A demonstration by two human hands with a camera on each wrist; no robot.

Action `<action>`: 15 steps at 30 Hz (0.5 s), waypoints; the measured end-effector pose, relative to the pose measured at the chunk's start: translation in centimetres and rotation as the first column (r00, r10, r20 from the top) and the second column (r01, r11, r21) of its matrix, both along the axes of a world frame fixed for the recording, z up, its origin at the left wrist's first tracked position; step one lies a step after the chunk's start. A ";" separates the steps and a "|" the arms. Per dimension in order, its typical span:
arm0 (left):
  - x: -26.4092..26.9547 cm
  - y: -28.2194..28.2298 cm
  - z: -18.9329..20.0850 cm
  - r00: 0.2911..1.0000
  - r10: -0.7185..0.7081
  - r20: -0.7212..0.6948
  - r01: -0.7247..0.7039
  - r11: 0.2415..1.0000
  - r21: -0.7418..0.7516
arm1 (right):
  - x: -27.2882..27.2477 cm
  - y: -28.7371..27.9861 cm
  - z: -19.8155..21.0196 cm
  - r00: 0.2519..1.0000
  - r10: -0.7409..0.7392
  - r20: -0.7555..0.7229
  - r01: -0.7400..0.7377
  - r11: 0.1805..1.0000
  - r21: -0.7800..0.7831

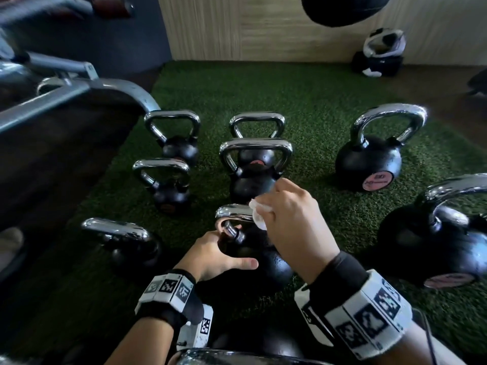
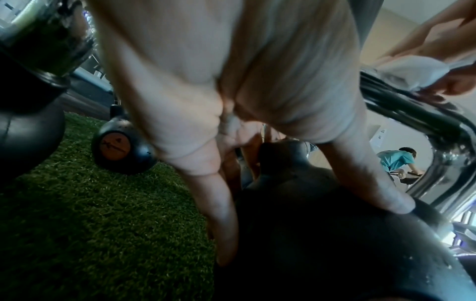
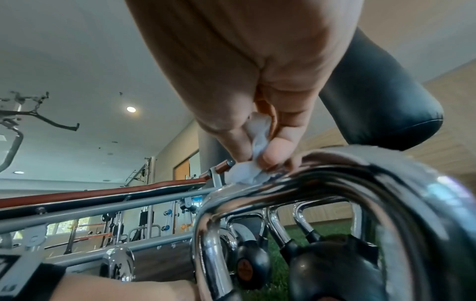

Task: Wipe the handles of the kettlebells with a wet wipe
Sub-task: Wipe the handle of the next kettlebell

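A black kettlebell (image 1: 266, 262) with a chrome handle (image 1: 233, 212) stands on the turf just in front of me. My left hand (image 1: 238, 247) grips its round body, thumb on the near side and fingers by the handle's left leg; in the left wrist view the fingers (image 2: 221, 213) lie on the body (image 2: 322, 234). My right hand (image 1: 266, 213) pinches a crumpled white wet wipe (image 1: 259, 216) and presses it on the handle's top bar. In the right wrist view the wipe (image 3: 247, 175) touches the chrome handle (image 3: 335, 183).
Several more kettlebells stand around on the green turf (image 1: 303, 101): small ones at the left (image 1: 164, 188), one straight ahead (image 1: 253, 167), bigger ones at the right (image 1: 369, 159). A grey bench frame (image 1: 66, 101) runs along the left. A hanging punch bag (image 1: 342, 9) is overhead.
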State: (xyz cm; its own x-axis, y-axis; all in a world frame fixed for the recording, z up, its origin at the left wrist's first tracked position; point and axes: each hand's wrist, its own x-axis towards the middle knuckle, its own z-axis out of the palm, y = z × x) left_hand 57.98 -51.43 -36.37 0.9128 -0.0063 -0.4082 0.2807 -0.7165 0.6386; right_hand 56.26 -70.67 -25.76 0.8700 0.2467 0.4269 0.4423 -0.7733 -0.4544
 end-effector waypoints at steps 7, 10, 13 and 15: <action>0.2 0.3 -0.4 1.000 -0.013 0.025 0.014 0.999 -0.044 | -0.7 -3.1 -0.3 1.000 0.000 -0.002 0.000 0.997 0.081; 0.1 0.3 -0.5 1.000 -0.001 0.027 0.002 0.999 -0.038 | -0.9 -2.4 -0.7 1.000 -0.003 -0.003 0.004 0.999 0.054; 0.2 0.4 -0.8 1.000 0.015 0.015 -0.015 1.000 0.001 | -1.5 -3.9 -1.6 0.996 -0.086 0.034 0.082 0.990 0.118; 0.2 0.4 -0.9 1.000 0.008 0.022 -0.008 1.000 0.006 | -2.0 -5.3 -2.2 0.987 -0.159 0.016 0.154 0.973 0.174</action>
State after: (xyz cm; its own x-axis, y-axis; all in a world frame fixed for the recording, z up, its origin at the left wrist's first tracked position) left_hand 58.13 -51.01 -37.22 0.9217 0.0036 -0.3879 0.2724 -0.7179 0.6407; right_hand 54.26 -75.95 -27.95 0.8781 0.0294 0.4776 0.3374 -0.7457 -0.5746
